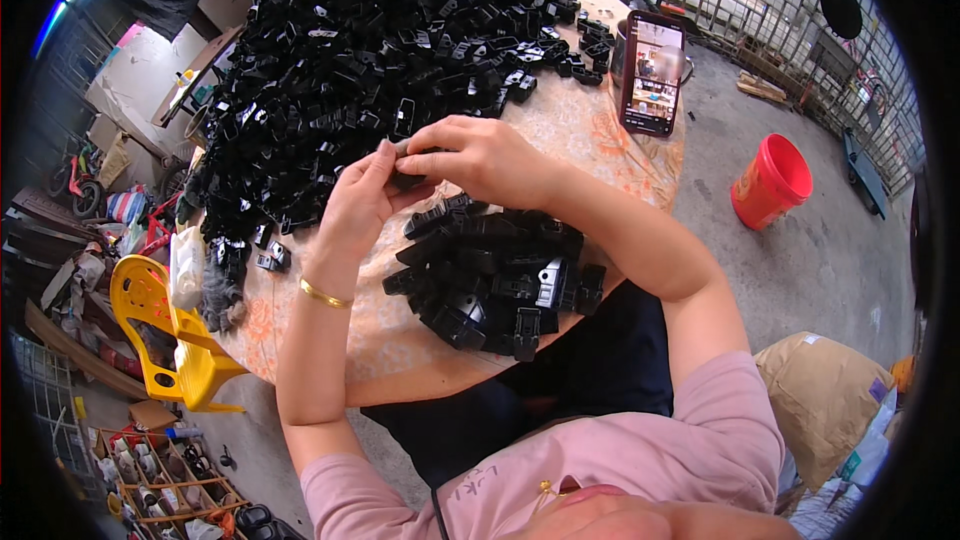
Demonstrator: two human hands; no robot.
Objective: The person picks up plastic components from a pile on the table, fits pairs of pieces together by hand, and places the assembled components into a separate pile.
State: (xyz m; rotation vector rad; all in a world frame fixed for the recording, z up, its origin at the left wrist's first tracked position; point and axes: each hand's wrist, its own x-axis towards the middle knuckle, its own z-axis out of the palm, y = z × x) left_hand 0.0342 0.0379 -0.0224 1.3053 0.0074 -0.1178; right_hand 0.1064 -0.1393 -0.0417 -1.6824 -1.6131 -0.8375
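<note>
My two hands meet over the table's middle, fingers closed around a small dark plastic part (408,180). My left hand (362,198) grips it from the left with thumb and fingers. Reaching over from the right, my right hand (490,162) pinches its upper side, so most of the part is hidden. Beyond them spreads a big heap of loose black plastic parts (330,70). A smaller pile of similar black parts (490,275) lies close to me, below my right forearm. Both piles rest on a round table with a flowered cloth (570,130).
A phone (655,75) stands upright at the table's right, leaning on a mug. On the floor are a red bucket (772,183) at right and a stuffed tan sack (822,390) at lower right. A yellow plastic chair (150,330) stands left, near a shoe rack (165,475).
</note>
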